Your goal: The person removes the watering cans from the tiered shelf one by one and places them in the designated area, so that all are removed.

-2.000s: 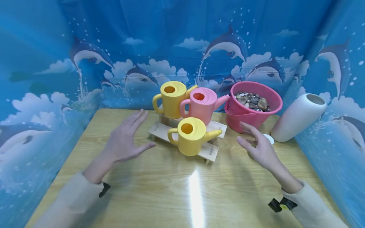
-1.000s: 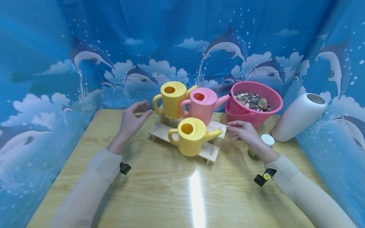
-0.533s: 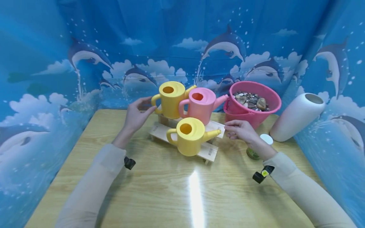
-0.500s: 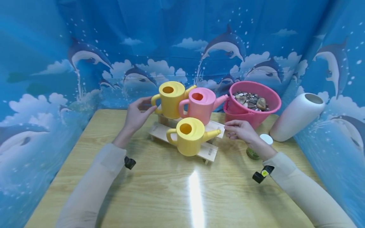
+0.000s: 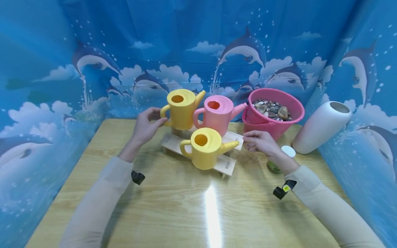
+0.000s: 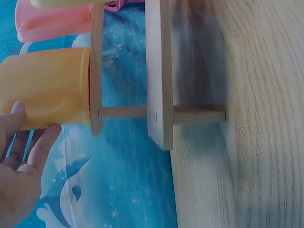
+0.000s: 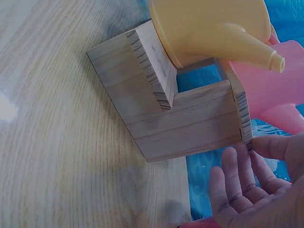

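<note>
My left hand [image 5: 147, 125] holds the handle of the rear yellow watering can [image 5: 182, 112], thumb in front and fingers behind. That can stands on the upper step of a two-step wooden stand [image 5: 170, 140]. Beside it on the same step is a pink watering can [image 5: 217, 119]. A second yellow watering can [image 5: 204, 155] sits on the lower step, spout to the right. My right hand [image 5: 263, 143] pinches the right end of the upper step between thumb and fingers; the right wrist view shows the thumb [image 7: 270, 146] at the board's edge.
Behind my right hand stands a pink bucket [image 5: 263, 129] with stones [image 5: 273, 111] in it. A tall white vase [image 5: 321, 129] leans at the far right. A small white-lidded jar [image 5: 288, 151] is partly hidden by my right wrist. Dolphin-print curtains [image 5: 173, 41] enclose the table [image 5: 173, 206].
Both hands have come in to the stand; the right took its upper step's end and the left took the rear yellow can's handle. That can has shifted left, away from the pink one.
</note>
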### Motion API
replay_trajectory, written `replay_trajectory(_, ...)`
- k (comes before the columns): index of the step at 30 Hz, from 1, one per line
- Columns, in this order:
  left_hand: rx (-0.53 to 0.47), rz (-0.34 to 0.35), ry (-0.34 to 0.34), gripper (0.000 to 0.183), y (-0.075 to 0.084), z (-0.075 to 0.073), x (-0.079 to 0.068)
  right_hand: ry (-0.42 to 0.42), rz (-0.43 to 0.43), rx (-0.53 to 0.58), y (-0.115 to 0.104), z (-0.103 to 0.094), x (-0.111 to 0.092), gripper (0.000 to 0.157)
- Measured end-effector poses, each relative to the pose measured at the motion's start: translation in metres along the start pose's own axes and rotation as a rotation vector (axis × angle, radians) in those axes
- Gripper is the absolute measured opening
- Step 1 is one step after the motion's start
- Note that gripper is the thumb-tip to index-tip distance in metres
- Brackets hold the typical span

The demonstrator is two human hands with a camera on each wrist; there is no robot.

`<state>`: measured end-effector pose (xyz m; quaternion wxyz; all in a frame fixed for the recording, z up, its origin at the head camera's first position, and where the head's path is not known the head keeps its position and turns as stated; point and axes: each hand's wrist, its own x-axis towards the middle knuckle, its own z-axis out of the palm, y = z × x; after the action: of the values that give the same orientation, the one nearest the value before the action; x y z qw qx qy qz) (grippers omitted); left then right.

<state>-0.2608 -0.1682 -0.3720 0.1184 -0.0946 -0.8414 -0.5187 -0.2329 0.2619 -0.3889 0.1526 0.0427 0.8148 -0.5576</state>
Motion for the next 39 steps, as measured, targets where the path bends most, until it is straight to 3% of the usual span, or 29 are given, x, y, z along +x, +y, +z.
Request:
replay_trajectory(5, -0.004, -0.026, 0.061, 0.037, -0.003, -0.017, -0.009, 0.007, 0.013, -0.014, 0.0, 0.001, 0.001, 0.049)
replay_trajectory(10, -0.02, -0.058, 0.145, 0.041, -0.014, -0.045, -0.019, 0.01, 0.016, -0.04, -0.001, 0.0, 0.0, 0.049)
replay_trajectory(16, 0.009, -0.17, 0.235, 0.028, -0.035, -0.083, -0.029, 0.012, 0.018, -0.046, -0.002, 0.0, -0.001, 0.049)
replay_trajectory(21, 0.019, -0.269, 0.293, 0.021, -0.057, -0.105, -0.038, 0.004, 0.006, -0.015, -0.001, 0.0, 0.0, 0.049)
replay_trajectory(30, 0.099, -0.337, 0.366, 0.026, -0.099, -0.126, -0.049, 0.002, 0.009, -0.004, 0.0, 0.0, 0.001, 0.048)
replay_trajectory(36, 0.135, -0.43, 0.349, 0.027, -0.118, -0.134, -0.054, 0.008, 0.011, -0.01, 0.001, 0.0, 0.001, 0.047)
replay_trajectory(39, 0.157, -0.445, 0.339, 0.035, -0.126, -0.138, -0.056, 0.005, 0.009, -0.005, 0.001, 0.0, 0.001, 0.047)
